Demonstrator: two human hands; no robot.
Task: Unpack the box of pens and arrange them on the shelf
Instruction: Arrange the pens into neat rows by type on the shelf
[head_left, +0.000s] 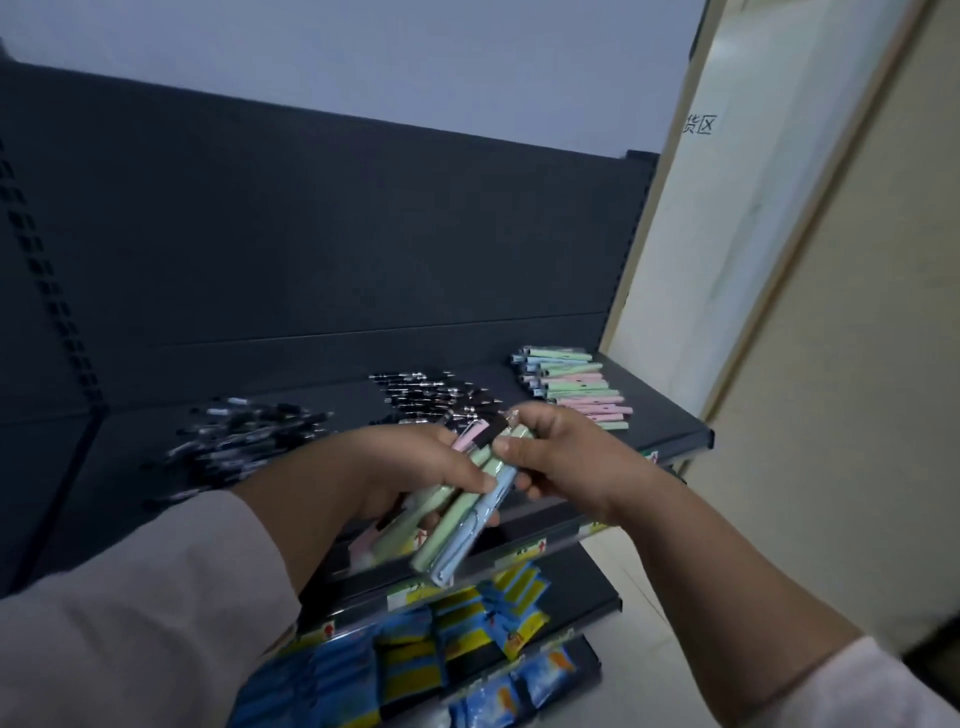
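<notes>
Several pastel pens (462, 525) gripped by left hand (410, 462) and right hand (569, 454); wall panel (737, 223) reads "货区"; shelf labels (525, 554) look unreadable.

Pastel pens (467, 499) bunched, tilted — pastel pile (576, 389) on shelf (660, 410).

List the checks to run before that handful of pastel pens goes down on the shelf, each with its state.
1. Grip secure: ok. The left hand grips the bundle of pastel pens low down, and the right hand pinches its top.
2. Matching pile found: ok. The pastel pile lies at the right end of the shelf.
3. Room beside that pile: cannot tell. The right hand hides its near edge.
4. Bundle squared up: not ok. The pens fan apart at their lower ends.
5. Kept apart from the black pens: ok. They lie in piles of their own further left.
</notes>
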